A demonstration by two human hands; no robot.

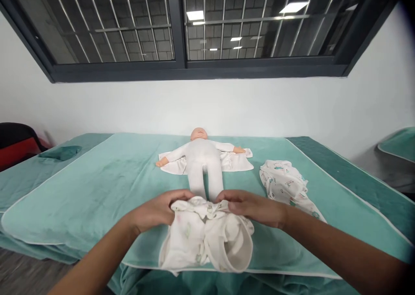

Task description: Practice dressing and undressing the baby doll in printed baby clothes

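Note:
A baby doll (201,157) in white lies on its back on a white cloth (236,162), arms spread, head toward the wall. At its feet sits a bunched white printed garment (207,239). My left hand (160,208) grips the garment's upper left edge with curled fingers. My right hand (251,206) holds its upper right edge the same way. The doll's feet are hidden behind my hands and the garment.
A teal sheet (97,191) covers the bed. Another printed white garment (285,185) lies crumpled right of the doll. A dark teal pillow (61,152) and a red and black object (16,146) sit at far left. A barred window (181,25) is above.

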